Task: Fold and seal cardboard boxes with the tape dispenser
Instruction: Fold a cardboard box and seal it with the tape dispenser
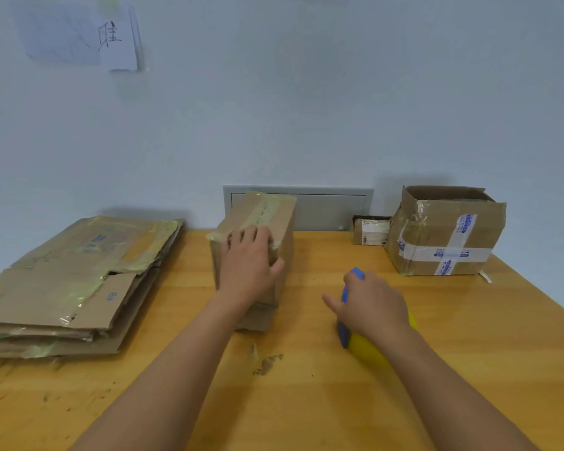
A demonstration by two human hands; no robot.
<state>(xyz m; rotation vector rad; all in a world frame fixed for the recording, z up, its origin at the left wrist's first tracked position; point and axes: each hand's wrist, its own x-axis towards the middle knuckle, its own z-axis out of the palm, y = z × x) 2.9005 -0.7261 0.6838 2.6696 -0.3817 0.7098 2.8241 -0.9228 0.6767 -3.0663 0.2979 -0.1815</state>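
- We count three standing boxes on the wooden tabletop (306, 402), plus one stack of flattened cardboard (79, 278) at the left; how many sheets are in that stack we cannot count, since only the layered edges show.
- The middle box (274, 216) stands near the centre, toward the wall, its top flaps closed under a strip of clear, yellowish tape that runs along the seam and down the near face.
- The left hand (248, 262) lies over the near top edge of this box, fingers spread flat on the taped top and thumb against the right side; its grip is loose, pressing rather than clenching.
- The right hand (372, 307) is just right of the box, apart from it, low over the tabletop. Its grip is closed round the tape dispenser (347, 307), whose blue frame shows above and below the fingers, with the yellow roll peeking out under the wrist.
- The large open box (446, 236) sits at the far right. Its top flaps are up, white tape with blue print crosses its front, and clear tape wraps its left corner. Its inside is hidden from this angle, so we cannot say what it holds.
- A small box (370, 231) with a white label stands against the wall, just left of the large one, and appears closed.
- One grey panel (332, 206) is set into the wall behind the middle box, and two paper sheets (85, 37) hang at the upper left.
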